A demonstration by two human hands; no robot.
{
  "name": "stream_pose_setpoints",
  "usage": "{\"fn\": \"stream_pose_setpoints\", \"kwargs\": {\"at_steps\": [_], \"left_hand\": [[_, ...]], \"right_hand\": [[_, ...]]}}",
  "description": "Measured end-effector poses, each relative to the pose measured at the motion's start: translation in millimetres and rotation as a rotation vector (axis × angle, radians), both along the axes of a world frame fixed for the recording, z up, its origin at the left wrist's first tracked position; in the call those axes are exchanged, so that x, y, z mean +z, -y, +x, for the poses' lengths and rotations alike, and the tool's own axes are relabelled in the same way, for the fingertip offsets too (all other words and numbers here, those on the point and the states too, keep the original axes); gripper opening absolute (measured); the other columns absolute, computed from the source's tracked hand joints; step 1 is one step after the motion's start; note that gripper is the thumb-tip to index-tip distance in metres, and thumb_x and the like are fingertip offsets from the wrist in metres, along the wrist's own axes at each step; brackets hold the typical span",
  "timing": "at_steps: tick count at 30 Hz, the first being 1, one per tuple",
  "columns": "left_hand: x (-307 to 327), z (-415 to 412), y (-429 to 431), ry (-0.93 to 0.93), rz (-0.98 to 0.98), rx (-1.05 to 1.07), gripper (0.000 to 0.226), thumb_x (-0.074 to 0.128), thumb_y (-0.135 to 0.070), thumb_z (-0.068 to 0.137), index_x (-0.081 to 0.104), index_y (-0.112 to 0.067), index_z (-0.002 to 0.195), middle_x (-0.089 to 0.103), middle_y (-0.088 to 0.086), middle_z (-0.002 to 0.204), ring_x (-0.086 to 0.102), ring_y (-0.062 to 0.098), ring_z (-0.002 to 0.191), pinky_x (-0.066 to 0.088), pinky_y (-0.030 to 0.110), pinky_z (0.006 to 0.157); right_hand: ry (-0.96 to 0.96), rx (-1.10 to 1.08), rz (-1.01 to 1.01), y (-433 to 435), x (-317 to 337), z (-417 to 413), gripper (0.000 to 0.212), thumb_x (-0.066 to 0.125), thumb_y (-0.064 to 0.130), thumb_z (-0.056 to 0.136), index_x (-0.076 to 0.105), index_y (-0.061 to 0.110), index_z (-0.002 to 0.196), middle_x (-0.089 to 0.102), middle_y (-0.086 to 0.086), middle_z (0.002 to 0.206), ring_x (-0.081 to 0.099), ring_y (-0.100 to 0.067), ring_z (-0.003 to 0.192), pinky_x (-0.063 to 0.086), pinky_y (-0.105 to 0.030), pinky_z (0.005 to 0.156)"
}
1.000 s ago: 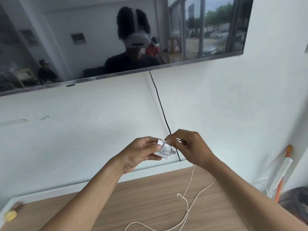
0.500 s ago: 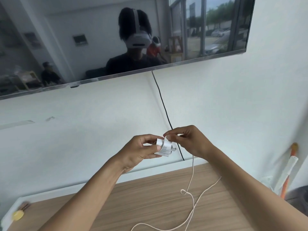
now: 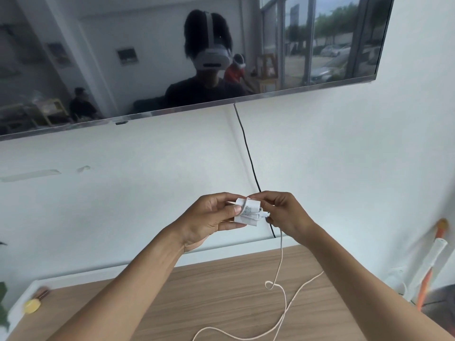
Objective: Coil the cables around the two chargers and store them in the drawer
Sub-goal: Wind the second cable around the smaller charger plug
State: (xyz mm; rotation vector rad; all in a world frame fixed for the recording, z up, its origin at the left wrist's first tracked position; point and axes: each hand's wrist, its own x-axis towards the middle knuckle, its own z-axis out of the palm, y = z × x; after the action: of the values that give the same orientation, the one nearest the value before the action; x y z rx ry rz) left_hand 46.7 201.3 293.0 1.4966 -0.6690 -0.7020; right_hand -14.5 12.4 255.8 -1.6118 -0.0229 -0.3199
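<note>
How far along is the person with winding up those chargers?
Early on. A few turns of white cable already lie around the charger, which the left hand holds while the right hand guides the cable at its end. A long loose run is left trailing over the wooden top. No second charger or drawer shows in this view, so that part looks not yet begun.
</note>
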Motion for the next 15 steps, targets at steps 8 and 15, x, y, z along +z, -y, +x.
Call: {"fn": "stream_pose_setpoints", "kwargs": {"at_steps": [8,15], "left_hand": [[-10,-1,10,-0.095,-0.095,0.179,0.022,0.060,-0.007,0.091,0.066,0.003,0.109,0.071,0.011,0.095,0.067,0.018,0.082,0.057,0.026,0.075],[-26,4,17,0.181,0.070,0.412,0.013,0.071,-0.012,0.085,0.073,-0.011,0.098,0.071,0.007,0.092,0.070,0.020,0.074,0.059,0.036,0.084]], "right_hand": [[-0.019,-0.258,-0.124,-34,-36,-8,0.037,0.056,0.020,0.094,0.061,0.016,0.057,0.042,0.008,0.042,0.027,-0.015,0.045,0.024,-0.025,0.046],[-0.024,-0.290,-0.675,-40,-45,-13,0.027,0.047,0.028,0.097,0.060,0.020,0.075,0.051,0.000,0.056,0.041,-0.018,0.053,0.041,-0.035,0.056]]}}
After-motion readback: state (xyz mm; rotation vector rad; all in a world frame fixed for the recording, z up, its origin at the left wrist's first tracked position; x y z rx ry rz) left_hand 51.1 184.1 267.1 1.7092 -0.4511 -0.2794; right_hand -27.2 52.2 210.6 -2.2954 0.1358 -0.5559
